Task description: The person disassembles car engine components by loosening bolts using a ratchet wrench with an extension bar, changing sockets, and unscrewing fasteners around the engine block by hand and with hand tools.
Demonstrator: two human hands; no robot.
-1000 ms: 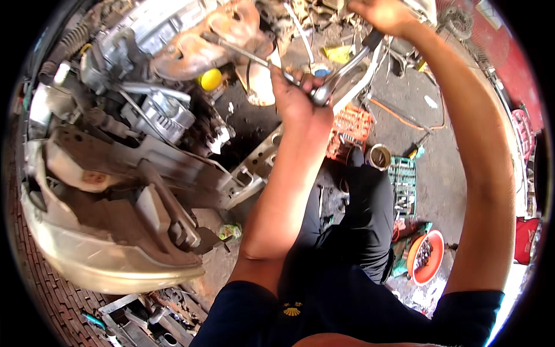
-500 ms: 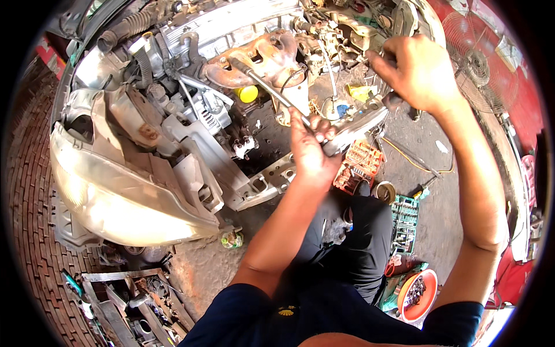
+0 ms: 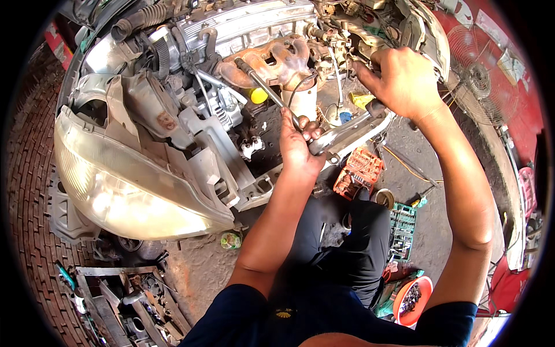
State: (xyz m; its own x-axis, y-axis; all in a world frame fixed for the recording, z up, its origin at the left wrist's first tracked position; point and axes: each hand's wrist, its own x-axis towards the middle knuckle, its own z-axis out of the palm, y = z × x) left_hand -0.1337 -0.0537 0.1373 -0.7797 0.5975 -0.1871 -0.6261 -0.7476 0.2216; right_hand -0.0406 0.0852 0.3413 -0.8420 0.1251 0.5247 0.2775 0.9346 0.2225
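My left hand (image 3: 300, 144) is wrapped around a long-shafted socket wrench (image 3: 267, 89), near where its shaft meets the handle. The shaft slants up to the rusty exhaust manifold (image 3: 269, 63) on the engine, and its far end lies against or just in front of that part. Toward the right runs the silver handle (image 3: 341, 133), ending in a dark tip. Just above that tip is my right hand (image 3: 404, 84), its thumb stretched apart and its other fingers bent and partly hidden. Whether the palm touches the tip I cannot tell.
The car's open front surrounds the work, with a headlight (image 3: 127, 185) at left and a crossbar (image 3: 370, 136) below the wrench. On the floor lie an orange tool case (image 3: 361, 168), a green socket case (image 3: 403, 231) and an orange bowl (image 3: 425, 289). A fan (image 3: 477, 78) stands right.
The wrench handle and my right hand have swung left and slightly down. My left hand keeps its hold on the shaft. The whole view has shifted a little.
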